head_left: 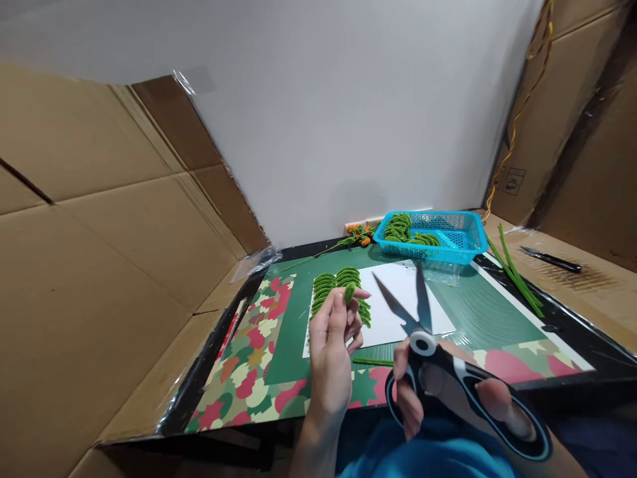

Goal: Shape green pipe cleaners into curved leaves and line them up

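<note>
My left hand (332, 338) pinches a short green fuzzy pipe-cleaner piece (350, 293) between thumb and fingers. In my right hand (411, 392) is a pair of scissors (423, 342) with black and white handles; the blades stand apart and point up and away from me. The blades are to the right of the left hand and do not touch the green piece. Behind the left hand, rows of curved green fuzzy pieces (324, 292) lie on a white sheet (388, 299). Green stems (373, 362) lie at the sheet's front edge, partly hidden by the hands.
A blue plastic basket (455, 253) holding green pieces stands at the back right. Orange-and-green fuzzy flowers (365, 238) lie beside it. To the right are long green stems (520, 279) and black-handled snips (552, 259). Cardboard walls (124, 219) flank the green mat (288, 332).
</note>
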Demonstrator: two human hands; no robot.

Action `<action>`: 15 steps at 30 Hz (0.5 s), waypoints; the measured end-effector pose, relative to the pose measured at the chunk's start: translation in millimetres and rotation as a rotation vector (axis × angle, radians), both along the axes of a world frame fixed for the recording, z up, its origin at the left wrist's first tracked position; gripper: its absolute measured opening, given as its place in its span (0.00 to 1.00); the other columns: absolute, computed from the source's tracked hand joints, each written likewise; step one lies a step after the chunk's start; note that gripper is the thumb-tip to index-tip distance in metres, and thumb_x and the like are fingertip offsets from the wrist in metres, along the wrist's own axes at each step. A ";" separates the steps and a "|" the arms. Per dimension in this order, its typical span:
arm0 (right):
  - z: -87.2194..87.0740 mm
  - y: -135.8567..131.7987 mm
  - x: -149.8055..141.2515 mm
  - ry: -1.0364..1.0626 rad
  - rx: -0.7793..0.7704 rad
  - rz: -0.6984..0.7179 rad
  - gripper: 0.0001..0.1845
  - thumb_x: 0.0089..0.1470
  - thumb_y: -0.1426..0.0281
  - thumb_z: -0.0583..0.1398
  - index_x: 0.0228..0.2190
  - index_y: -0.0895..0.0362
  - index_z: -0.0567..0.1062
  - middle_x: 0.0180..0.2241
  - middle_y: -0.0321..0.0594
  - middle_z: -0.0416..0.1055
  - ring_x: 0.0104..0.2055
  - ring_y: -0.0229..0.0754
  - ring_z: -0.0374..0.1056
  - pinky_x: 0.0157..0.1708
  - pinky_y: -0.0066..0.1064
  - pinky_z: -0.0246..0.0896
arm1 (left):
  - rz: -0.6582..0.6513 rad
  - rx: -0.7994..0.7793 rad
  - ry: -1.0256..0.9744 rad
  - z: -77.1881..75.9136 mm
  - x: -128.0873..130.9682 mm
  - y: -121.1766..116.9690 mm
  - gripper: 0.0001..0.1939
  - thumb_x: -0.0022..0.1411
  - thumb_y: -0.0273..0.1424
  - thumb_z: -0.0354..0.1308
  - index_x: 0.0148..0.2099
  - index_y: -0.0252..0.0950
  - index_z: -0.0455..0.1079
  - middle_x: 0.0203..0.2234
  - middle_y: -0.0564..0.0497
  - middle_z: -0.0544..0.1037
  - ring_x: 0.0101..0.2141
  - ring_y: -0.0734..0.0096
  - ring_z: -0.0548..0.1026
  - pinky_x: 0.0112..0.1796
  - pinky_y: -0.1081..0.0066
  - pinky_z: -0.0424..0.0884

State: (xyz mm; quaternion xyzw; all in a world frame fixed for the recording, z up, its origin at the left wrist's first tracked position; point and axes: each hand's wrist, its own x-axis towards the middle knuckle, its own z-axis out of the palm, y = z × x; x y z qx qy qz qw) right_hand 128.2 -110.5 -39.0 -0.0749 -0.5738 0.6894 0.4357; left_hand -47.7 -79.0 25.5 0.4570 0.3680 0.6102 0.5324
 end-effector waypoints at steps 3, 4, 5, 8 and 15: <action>5.1 -2.9 -10.9 0.018 -0.016 0.084 0.48 0.50 0.27 0.57 0.51 0.55 0.73 0.29 0.40 0.68 0.31 0.46 0.69 0.36 0.39 0.71 | 0.002 -0.017 -0.020 1.1 0.3 -2.4 0.20 0.68 0.48 0.65 0.42 0.35 0.77 0.28 0.56 0.58 0.25 0.78 0.51 0.21 0.79 0.48; 6.6 -4.4 -11.9 0.004 -0.011 0.061 0.46 0.51 0.28 0.58 0.51 0.55 0.74 0.30 0.40 0.67 0.32 0.45 0.68 0.37 0.39 0.71 | 0.004 -0.023 -0.017 0.9 0.2 -3.5 0.19 0.68 0.48 0.65 0.42 0.35 0.77 0.27 0.56 0.58 0.25 0.78 0.52 0.21 0.79 0.48; 7.6 -5.9 -11.9 -0.014 -0.006 0.031 0.45 0.52 0.29 0.58 0.50 0.54 0.74 0.30 0.40 0.67 0.32 0.45 0.68 0.38 0.39 0.70 | 0.004 -0.030 -0.009 0.5 0.1 -4.7 0.19 0.69 0.47 0.64 0.42 0.35 0.77 0.27 0.56 0.58 0.25 0.78 0.53 0.22 0.80 0.49; 9.1 -9.1 -8.5 -0.062 0.002 -0.008 0.44 0.55 0.30 0.58 0.52 0.55 0.74 0.33 0.41 0.68 0.36 0.47 0.68 0.41 0.40 0.68 | -0.003 -0.050 0.014 -1.0 0.5 -6.9 0.17 0.69 0.45 0.64 0.40 0.35 0.77 0.27 0.55 0.60 0.25 0.78 0.53 0.22 0.80 0.50; 9.9 -5.2 -3.7 -0.084 0.071 -0.042 0.40 0.59 0.38 0.62 0.58 0.54 0.73 0.44 0.46 0.68 0.42 0.47 0.65 0.49 0.41 0.65 | -0.004 -0.050 0.030 -2.9 2.7 -6.7 0.17 0.66 0.44 0.63 0.34 0.35 0.72 0.26 0.54 0.64 0.24 0.77 0.55 0.22 0.79 0.51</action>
